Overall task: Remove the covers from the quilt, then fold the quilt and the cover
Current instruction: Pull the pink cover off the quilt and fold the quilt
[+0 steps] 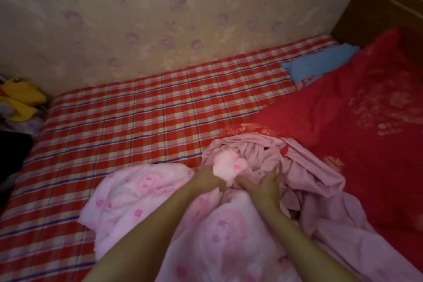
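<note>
From the head camera, looking down at a bed (137,119) with a red check sheet. The fluffy pink quilt (137,194) with flowers lies in a heap near the front edge. Its far end goes into the mouth of the cover (315,181), which is bunched up just to the right, dull pink inside and red outside. The left hand (207,178) has its fingers curled round a lump of the quilt at that mouth. The right hand (263,184) grips the bunched edge of the cover, close beside the left. A red blanket (366,121) fills the right side. A blue cloth (320,64) lies by the flowery wall (160,7). A yellow soft toy (20,101) sits far left.
</note>
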The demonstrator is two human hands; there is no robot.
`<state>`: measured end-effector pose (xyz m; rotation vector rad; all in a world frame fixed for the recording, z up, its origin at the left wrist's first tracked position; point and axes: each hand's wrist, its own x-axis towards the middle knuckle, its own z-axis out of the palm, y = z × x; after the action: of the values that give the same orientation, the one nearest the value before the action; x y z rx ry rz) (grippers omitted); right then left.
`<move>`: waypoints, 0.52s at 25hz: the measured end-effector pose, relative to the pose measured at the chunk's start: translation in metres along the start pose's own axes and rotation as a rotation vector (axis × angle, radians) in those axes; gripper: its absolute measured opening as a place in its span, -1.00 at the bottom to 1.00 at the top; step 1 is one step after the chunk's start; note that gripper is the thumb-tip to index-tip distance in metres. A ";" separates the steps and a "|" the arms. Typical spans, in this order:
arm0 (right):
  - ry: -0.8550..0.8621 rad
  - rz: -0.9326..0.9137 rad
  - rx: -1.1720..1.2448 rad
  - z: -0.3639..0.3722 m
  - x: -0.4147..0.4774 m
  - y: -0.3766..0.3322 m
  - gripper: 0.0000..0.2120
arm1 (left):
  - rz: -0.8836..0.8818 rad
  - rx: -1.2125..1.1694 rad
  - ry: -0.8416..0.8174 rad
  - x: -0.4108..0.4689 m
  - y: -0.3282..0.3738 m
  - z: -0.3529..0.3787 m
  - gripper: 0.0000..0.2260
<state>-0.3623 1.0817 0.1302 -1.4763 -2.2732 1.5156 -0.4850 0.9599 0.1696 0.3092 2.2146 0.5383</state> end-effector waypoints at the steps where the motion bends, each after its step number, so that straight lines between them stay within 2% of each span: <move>1: 0.058 -0.071 -0.007 0.002 0.006 -0.015 -0.06 | 0.015 -0.075 -0.005 -0.006 0.008 -0.018 -0.53; 3: 0.142 -0.304 -0.126 -0.012 0.026 -0.054 -0.41 | 0.122 -0.093 -0.014 -0.024 0.017 -0.064 -0.58; 5: 0.299 -0.499 -0.354 -0.069 0.070 -0.098 -0.61 | 0.264 -0.007 -0.015 -0.048 0.015 -0.117 -0.58; 6: 0.411 -0.528 -0.454 -0.114 0.096 -0.114 -0.66 | 0.313 0.030 -0.024 -0.061 0.007 -0.141 -0.56; 8: 0.570 -0.352 -0.535 -0.215 0.131 -0.123 -0.62 | 0.322 0.121 0.018 -0.076 -0.017 -0.178 -0.47; 10: 0.604 -0.094 -0.399 -0.286 0.146 -0.096 -0.56 | 0.256 0.120 0.164 -0.068 -0.039 -0.197 -0.44; 13: 0.642 0.061 -0.206 -0.292 0.168 -0.057 -0.49 | 0.093 0.054 0.443 -0.017 -0.049 -0.184 -0.47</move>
<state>-0.3494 1.4012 0.2511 -1.7638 -2.0283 0.6693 -0.6177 0.8590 0.2634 0.3477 2.6554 0.6469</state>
